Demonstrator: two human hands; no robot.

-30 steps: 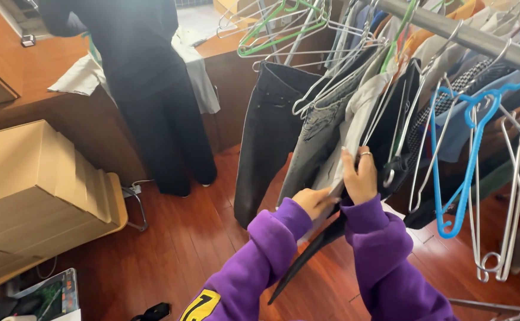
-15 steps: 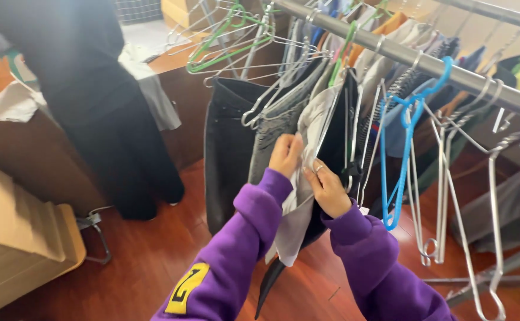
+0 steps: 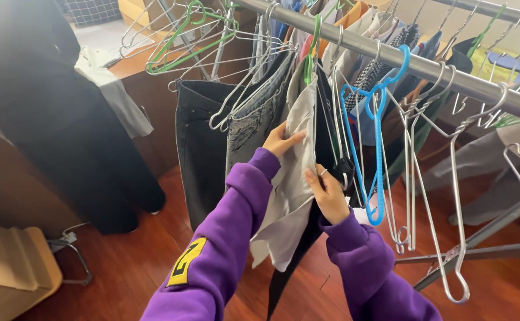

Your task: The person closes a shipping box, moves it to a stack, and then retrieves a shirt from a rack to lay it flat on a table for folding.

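Head view, now against the two earlier frames. The rail [image 3: 390,50] sits higher and closer in frame than a second ago; the camera has come in on the hanging clothes.

Left hand [image 3: 280,141]: a second ago it was low, beside the right hand at the garment's lower part. It has since moved up and now lies flat on the upper left of the pale grey garment [image 3: 295,178], fingers spread over the cloth. Grip: pressing and pinching the fabric edge, not a full fist.

Right hand [image 3: 328,193]: closed on the garment's right edge, lower down, ring visible on one finger. It has stayed on the cloth through all three frames.

The garment hangs from the rail on a green hanger [image 3: 314,41], between dark jeans [image 3: 203,137] and a blue hanger [image 3: 375,148]. Judgement: the hands have shifted from lifting to spreading the cloth on its hanger.

Person in black [image 3: 46,107] stands at left, by the wooden surface [image 3: 135,65].
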